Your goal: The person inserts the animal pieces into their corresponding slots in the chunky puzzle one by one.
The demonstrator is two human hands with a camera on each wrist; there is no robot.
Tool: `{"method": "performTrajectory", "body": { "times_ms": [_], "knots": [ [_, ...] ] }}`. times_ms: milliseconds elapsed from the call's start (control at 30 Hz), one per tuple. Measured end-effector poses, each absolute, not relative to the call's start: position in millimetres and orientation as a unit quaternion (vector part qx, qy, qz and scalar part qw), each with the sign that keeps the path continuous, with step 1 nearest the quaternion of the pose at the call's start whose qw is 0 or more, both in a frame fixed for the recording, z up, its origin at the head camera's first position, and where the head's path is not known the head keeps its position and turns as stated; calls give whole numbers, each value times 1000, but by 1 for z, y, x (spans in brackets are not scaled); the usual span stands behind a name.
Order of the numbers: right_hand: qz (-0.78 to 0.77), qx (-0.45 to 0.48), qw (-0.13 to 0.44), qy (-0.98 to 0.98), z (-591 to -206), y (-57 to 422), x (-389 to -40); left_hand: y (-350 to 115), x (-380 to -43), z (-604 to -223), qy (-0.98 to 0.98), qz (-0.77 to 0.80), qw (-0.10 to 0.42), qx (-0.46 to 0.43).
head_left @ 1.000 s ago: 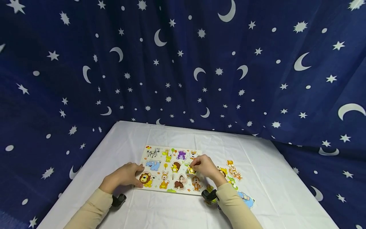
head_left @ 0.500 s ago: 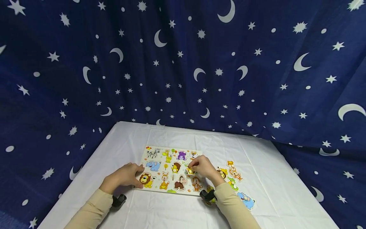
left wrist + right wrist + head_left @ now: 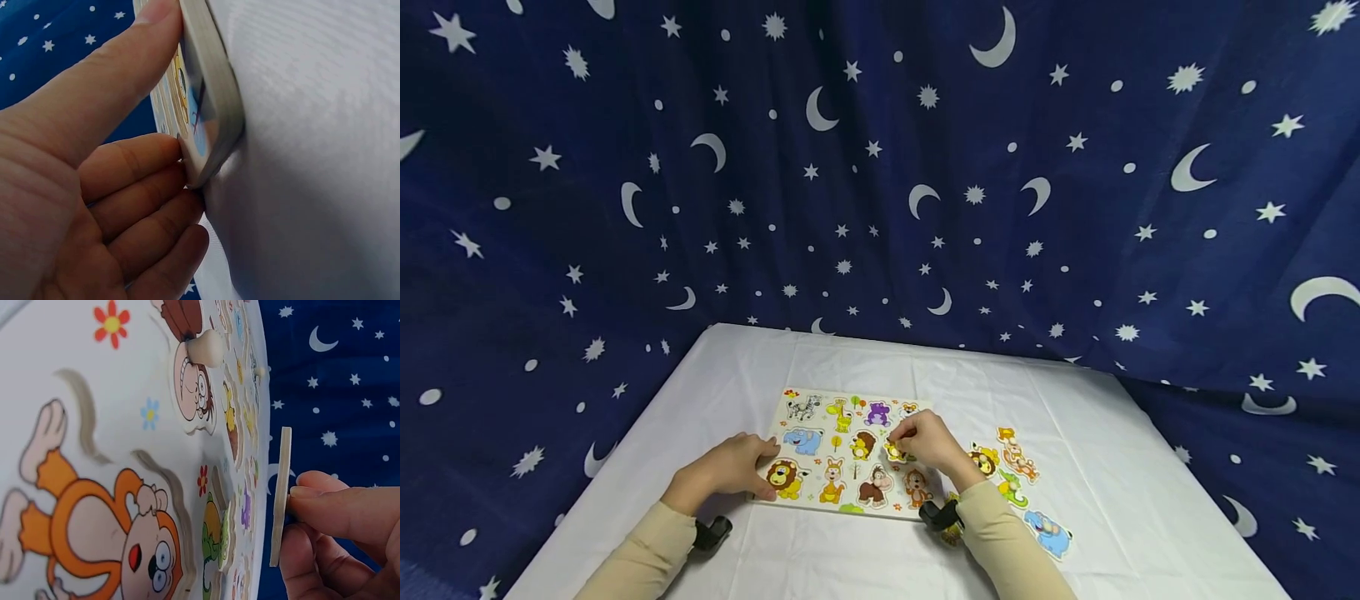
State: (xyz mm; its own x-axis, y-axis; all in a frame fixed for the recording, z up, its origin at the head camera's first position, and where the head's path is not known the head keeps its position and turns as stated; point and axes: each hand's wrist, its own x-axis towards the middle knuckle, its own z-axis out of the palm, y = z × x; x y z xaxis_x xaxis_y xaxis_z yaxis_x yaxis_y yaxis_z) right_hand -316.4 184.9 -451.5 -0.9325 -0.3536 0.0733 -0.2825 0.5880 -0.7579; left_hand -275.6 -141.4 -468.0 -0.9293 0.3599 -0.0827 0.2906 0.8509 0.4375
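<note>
A wooden animal puzzle board (image 3: 816,462) lies on the white table. At its left side is my left hand (image 3: 733,467); the thumb lies over the board and the curled fingers meet its corner, as the left wrist view shows. Over the board's right part my right hand (image 3: 928,440) pinches a puzzle piece (image 3: 281,500) by its small knob between thumb and fingers. That piece appears edge-on in the right wrist view, raised off the board; from the head its yellow picture partly shows. Close by are the monkey picture (image 3: 94,519) and a green crocodile picture (image 3: 212,534).
Right of the board lie loose pieces: a lion (image 3: 983,460), a green crocodile (image 3: 1012,490), a blue elephant (image 3: 1048,533) and orange ones (image 3: 1017,457). A yellow piece (image 3: 951,533) is partly hidden under the right wrist. A dark star-patterned curtain (image 3: 880,183) hangs behind the table.
My right hand, with the puzzle piece, has shifted slightly left over the board. The left hand stays at the board's edge. The head view has tilted up a little.
</note>
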Motion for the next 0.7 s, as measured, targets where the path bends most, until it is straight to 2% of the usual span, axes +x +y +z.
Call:
{"method": "performTrajectory", "body": {
  "times_ms": [333,700],
  "knots": [
    [-428,-188,56,882,-457,179,-317,-141,-274,-469,959,216,88,162],
    [-424,-182,45,886,-455,169,-322,-141,-276,-467,959,212,88,164]
  ]
}}
